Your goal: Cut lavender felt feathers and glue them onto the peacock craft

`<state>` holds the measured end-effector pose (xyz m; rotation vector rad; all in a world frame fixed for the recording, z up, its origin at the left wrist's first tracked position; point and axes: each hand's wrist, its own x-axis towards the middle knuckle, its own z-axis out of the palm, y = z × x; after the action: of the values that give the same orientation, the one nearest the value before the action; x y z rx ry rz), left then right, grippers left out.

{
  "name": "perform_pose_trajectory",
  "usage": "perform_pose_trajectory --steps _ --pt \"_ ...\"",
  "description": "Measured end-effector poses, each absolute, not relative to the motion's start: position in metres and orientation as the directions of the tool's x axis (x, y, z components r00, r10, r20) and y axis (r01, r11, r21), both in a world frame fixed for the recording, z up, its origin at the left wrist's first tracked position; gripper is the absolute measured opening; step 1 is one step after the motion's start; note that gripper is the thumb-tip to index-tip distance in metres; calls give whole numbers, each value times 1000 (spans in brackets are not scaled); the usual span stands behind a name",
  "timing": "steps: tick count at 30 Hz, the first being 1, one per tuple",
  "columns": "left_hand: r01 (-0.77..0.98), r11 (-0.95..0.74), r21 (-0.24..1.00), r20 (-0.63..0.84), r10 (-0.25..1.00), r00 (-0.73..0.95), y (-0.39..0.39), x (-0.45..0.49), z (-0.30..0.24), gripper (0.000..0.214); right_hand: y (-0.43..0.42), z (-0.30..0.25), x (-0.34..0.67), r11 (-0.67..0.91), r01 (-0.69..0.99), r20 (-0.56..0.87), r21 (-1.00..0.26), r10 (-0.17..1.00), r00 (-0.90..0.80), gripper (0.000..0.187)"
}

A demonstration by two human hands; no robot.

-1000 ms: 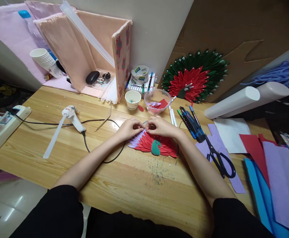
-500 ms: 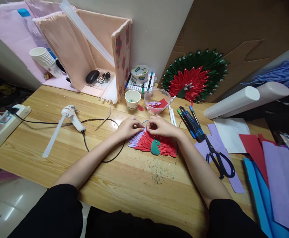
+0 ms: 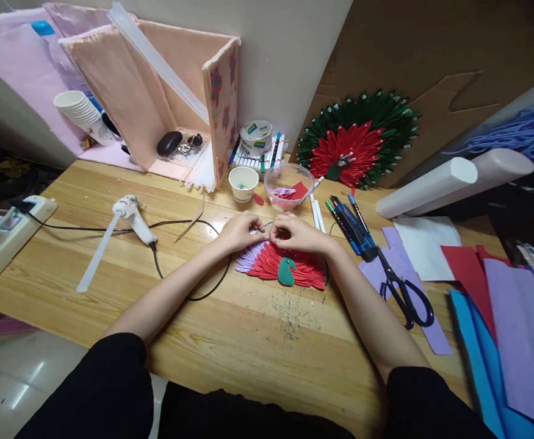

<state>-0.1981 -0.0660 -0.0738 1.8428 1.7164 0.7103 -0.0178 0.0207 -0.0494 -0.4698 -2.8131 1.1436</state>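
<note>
A paper peacock with red feathers, lilac feathers at its left and a teal body lies flat on the wooden table. My left hand and my right hand rest side by side on its upper edge. Both have fingers curled, pinching at a small piece where their fingertips meet. That piece is too small to name. A black cable runs under my left wrist.
A glue gun lies left of my hands. Behind them stand a paper cup and a clear bowl of cut pieces. Markers, scissors and coloured paper sheets lie right. A finished green-and-red peacock leans at the back.
Both hands stay on the peacock's upper edge with only slight finger shifts. The camera view has drifted a little.
</note>
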Motion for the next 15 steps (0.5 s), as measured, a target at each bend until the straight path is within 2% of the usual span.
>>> perform_pose_trajectory --steps 8,12,15 --pt "731 -51 680 44 999 30 -66 -194 -76 23 22 -50 -17 683 269 -63 -680 311 -948 3" --pt "646 -167 745 97 985 144 -63 -202 -77 18 22 -49 -16 688 274 -56 -672 321 -945 4" --pt "645 -266 716 127 959 255 -61 -210 -73 14 22 -49 -16 689 264 -53 -675 312 -949 5"
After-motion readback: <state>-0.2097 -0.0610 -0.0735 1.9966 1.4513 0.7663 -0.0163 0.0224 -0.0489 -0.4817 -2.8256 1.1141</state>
